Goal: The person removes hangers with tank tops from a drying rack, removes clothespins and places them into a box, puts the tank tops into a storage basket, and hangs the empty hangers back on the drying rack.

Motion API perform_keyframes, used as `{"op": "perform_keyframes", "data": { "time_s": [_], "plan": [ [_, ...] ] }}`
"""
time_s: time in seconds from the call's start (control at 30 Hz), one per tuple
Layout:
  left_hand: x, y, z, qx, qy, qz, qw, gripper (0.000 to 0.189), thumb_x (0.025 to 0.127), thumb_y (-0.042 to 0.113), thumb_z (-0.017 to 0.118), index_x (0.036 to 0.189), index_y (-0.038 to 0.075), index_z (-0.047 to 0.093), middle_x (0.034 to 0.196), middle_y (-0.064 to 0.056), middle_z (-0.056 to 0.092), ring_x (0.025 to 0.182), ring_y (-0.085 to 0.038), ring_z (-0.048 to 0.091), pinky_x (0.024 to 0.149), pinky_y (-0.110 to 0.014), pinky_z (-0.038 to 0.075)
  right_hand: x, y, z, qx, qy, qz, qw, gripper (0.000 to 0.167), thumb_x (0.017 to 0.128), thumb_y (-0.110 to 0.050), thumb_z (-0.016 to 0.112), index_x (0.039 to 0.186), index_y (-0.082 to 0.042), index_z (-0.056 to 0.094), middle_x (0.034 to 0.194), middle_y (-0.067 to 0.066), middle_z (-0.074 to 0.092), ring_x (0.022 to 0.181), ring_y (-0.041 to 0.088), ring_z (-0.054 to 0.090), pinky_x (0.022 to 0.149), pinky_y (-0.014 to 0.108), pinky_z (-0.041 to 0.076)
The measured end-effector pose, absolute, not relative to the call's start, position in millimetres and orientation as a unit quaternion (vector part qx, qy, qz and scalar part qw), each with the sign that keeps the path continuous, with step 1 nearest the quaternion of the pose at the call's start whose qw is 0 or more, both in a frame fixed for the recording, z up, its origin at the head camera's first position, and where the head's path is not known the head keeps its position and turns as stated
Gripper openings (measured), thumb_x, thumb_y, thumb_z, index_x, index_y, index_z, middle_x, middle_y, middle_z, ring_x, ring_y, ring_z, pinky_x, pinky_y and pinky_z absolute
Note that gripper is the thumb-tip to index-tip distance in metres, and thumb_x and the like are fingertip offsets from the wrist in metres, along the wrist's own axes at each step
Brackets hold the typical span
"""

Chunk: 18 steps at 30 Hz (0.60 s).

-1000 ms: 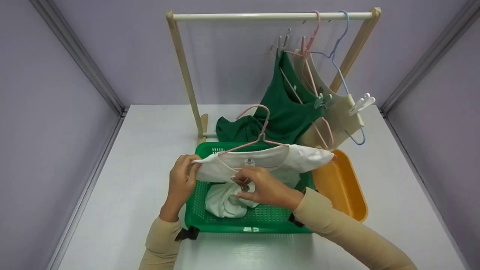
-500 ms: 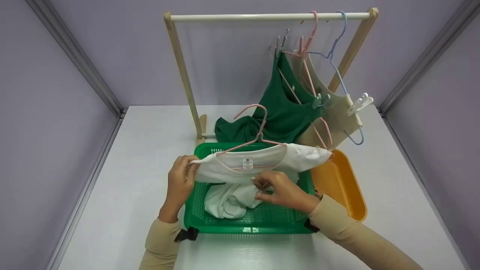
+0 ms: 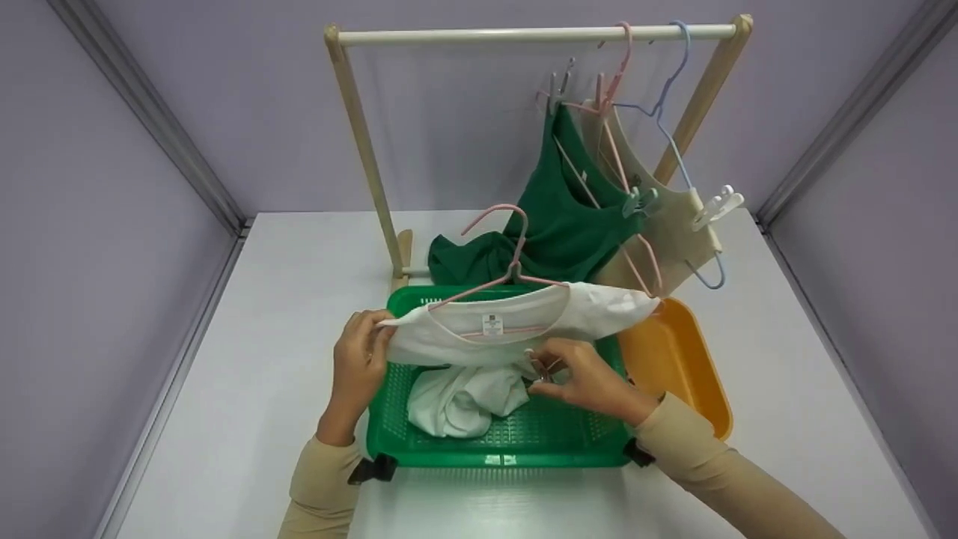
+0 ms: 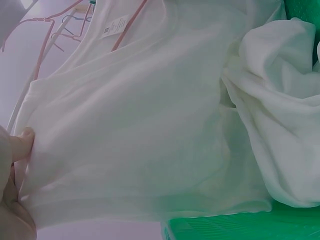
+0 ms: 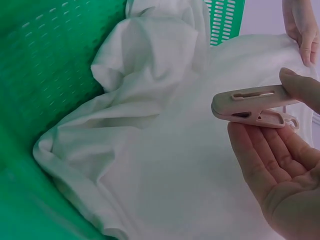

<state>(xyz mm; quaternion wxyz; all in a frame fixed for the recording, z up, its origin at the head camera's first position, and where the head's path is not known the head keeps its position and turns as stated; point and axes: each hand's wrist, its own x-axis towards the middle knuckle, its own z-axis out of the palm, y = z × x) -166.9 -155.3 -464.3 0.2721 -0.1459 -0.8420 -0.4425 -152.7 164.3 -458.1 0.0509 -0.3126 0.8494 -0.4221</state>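
My left hand pinches the left shoulder end of a white shirt. The shirt is spread on a pink clothes hanger, whose hook stands up above the neckline. Its lower part bunches in the green basket. Over the basket, in front of the shirt, my right hand holds a pale clothes peg between thumb and fingers. In the right wrist view the peg's clamping end points away from the palm, with no cloth between its tips.
Behind the basket stands a rack with a white bar and wooden legs. A green garment and a beige garment hang there, pegged on hangers. At the basket's right lies an orange basin.
My right hand has moved right along the shirt front with the peg, away from below the neckline. My left hand has kept its hold in almost the same place.
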Motion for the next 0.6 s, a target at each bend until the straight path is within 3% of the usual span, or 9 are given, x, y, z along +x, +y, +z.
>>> {"op": "perform_keyframes", "data": {
  "time_s": [0.3, 0.6],
  "plan": [
    [-166.2, -155.1, -464.2, -0.136, -0.845, -0.438, 0.276, 0.010, 0.095, 0.005, 0.057, 0.100, -0.001, 0.063, 0.093, -0.012, 0.064, 0.084, -0.010, 0.052, 0.073, -0.025, 0.049, -152.3, 179.9, -459.6, -0.255, 0.876, -0.405, 0.064, 0.031, 0.086, -0.016, 0.073, 0.111, -0.002, 0.062, 0.103, 0.016, 0.068, 0.093, 0.026, 0.068, 0.085, 0.039, 0.059],
    [-167.4, -153.8, -464.7, -0.140, -0.841, -0.442, 0.280, 0.010, 0.095, 0.005, 0.057, 0.100, -0.001, 0.063, 0.091, -0.013, 0.063, 0.080, -0.017, 0.052, 0.071, -0.026, 0.047, -151.2, 196.4, -461.6, -0.239, 0.881, -0.406, 0.041, 0.031, 0.085, -0.015, 0.074, 0.111, -0.002, 0.061, 0.105, 0.016, 0.068, 0.091, 0.025, 0.067, 0.083, 0.038, 0.059]
  ]
}}
